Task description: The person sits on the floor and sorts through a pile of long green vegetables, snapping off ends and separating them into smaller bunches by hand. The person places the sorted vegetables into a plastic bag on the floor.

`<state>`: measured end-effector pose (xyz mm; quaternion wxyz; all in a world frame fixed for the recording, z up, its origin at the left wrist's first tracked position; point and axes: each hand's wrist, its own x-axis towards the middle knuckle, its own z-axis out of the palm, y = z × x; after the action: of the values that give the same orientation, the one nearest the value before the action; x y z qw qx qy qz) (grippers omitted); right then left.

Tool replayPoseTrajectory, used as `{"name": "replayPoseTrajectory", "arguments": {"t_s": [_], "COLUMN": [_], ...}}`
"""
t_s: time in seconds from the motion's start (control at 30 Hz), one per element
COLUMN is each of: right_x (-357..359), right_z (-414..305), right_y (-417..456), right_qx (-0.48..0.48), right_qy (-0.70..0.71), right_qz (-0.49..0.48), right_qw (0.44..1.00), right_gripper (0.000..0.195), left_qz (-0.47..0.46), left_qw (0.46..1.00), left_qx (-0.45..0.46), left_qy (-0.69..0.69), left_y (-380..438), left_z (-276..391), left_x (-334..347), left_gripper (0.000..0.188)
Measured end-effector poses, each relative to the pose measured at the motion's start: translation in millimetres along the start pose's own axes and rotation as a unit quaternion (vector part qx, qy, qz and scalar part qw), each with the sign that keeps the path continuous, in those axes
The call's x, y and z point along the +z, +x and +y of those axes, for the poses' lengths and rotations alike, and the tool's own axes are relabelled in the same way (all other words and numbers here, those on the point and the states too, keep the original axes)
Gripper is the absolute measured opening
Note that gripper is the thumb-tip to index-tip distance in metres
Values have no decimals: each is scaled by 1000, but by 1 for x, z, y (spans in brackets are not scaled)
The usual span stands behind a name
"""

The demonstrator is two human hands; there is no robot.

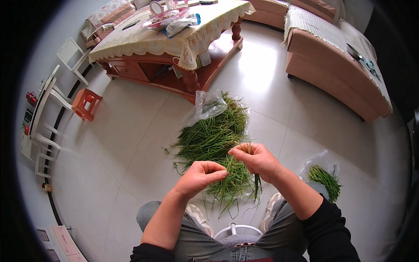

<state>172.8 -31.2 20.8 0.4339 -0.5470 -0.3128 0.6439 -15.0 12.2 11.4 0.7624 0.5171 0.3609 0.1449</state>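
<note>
A large heap of long, thin green stalks (209,140), resembling chives, lies on the floor in front of me. Above its near end, my right hand (262,162) grips a few stalks (257,187), whose dark green ends hang below the palm. Just lower and to the left, my left hand (201,178) pinches a thin green strand between thumb and forefinger. That strand runs up towards my right fingertips. Clear plastic sheeting (211,104) shows under the heap and folds over its far end. To the right, a smaller, neater bundle of green stalks (324,180) rests on a clear plastic bag (322,157).
A wooden table (191,80) with a patterned cloth stands beyond the heap. A pink sofa (327,72) is at the far right, an orange plastic stool (85,104) at the left. My shoes (198,216) flank the heap's near end, with a white metal ring (234,227) between my legs.
</note>
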Motion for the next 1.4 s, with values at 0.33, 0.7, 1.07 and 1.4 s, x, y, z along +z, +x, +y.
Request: {"name": "replayPoseTrajectory", "arguments": {"t_s": [0.33, 0.7, 1.07, 1.4], "right_x": [-7, -22, -15, -26], "right_z": [8, 4, 6, 25], "right_y": [0, 0, -2, 9], "right_qx": [-23, -15, -1, -61], "right_qy": [-92, -132, -119, -285], "right_qz": [-58, -71, -81, -13], "right_qw": [994, 989, 990, 957], "right_gripper": [20, 18, 18, 16], "left_qz": [15, 20, 12, 48], "left_qw": [1000, 1000, 998, 983], "left_qx": [-8, -14, 38, 58], "left_qy": [-17, 14, 52, 169], "left_y": [1, 1, 7, 23], "left_z": [2, 2, -6, -31], "left_x": [0, -5, 7, -4], "left_gripper": [17, 17, 14, 19]}}
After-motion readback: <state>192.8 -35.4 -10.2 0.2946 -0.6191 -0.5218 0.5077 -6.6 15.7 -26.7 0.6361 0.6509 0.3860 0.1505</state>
